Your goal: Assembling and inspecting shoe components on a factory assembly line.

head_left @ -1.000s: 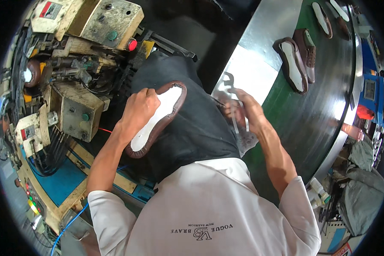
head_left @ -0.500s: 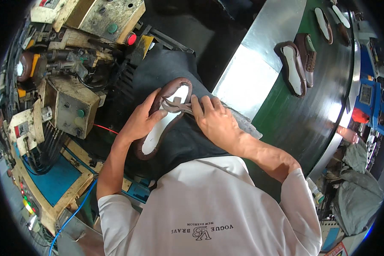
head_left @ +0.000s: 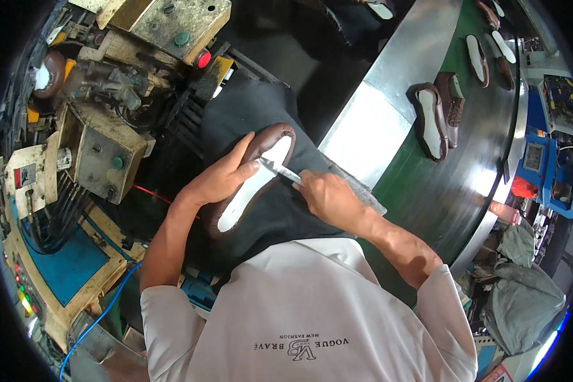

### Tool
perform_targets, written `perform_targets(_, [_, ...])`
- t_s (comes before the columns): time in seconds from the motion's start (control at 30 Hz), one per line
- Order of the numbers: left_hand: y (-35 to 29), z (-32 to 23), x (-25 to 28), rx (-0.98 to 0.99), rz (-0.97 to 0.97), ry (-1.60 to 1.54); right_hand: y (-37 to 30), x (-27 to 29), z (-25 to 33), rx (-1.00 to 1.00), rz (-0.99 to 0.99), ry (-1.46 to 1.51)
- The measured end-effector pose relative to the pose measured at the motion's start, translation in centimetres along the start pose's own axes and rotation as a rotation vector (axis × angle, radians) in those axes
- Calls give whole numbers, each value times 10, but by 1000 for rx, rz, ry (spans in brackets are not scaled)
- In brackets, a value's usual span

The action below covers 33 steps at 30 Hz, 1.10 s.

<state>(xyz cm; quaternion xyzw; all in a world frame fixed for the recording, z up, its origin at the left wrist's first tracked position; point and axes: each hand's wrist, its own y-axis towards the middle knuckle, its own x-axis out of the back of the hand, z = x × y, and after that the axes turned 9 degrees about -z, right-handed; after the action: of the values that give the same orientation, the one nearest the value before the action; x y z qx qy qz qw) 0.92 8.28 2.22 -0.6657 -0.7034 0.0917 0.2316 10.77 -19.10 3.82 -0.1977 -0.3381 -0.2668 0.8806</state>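
Note:
A brown shoe upper (head_left: 277,134) lies bottom up over my dark-covered lap, its white insole (head_left: 243,197) facing me. My left hand (head_left: 219,181) grips its left side, fingers around the brown leather and thumb on the edge of the insole. In my right hand (head_left: 330,196) is a pair of metal pincers (head_left: 288,173). Their head rests at the insole near the middle of the shoe, close to my left thumb. The handle ends are hidden in my closed fingers.
On the left stands a machine (head_left: 99,153) with buttons and hoses. To the right, a green conveyor belt (head_left: 398,169) carries several brown shoes (head_left: 431,121), beside a shiny metal ledge (head_left: 366,118). Another person's hand (head_left: 506,212) shows at the far right. A blue hose (head_left: 102,328) runs at lower left.
The pincers have turned edge-on, and my right hand has shifted slightly right and down, its fingers curled tighter. The shoe stays in my left hand, a little further right.

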Motion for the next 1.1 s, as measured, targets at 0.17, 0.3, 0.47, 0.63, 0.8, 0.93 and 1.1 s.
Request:
perform_targets(0.17, [10, 5, -19, 111, -111, 7, -17, -5, -12, 129, -39, -127])
perform_targets(0.3, [8, -2, -21, 9, -129, 287, -19, 14, -18, 118, -188, -69])
perform_targets(0.47, [3, 2, -11, -33, -50, 191, 6, -13, 7, 102, -134, -38])
perform_targets(0.63, [-20, -4, 8, 51, 45, 34, 14, 8, 21, 29, -124, 191])
perform_targets(0.8, [-29, 12, 0, 75, 11, -21, 5, -36, 8, 26, -27, 41])
perform_targets(0.93, [-43, 40, 26, 111, -7, -431, -9, -19, 19, -148, -29, 193])
perform_targets(1.1, [-129, 80, 11, 88, -383, -846, -4, -33, 9, -578, -32, 534])
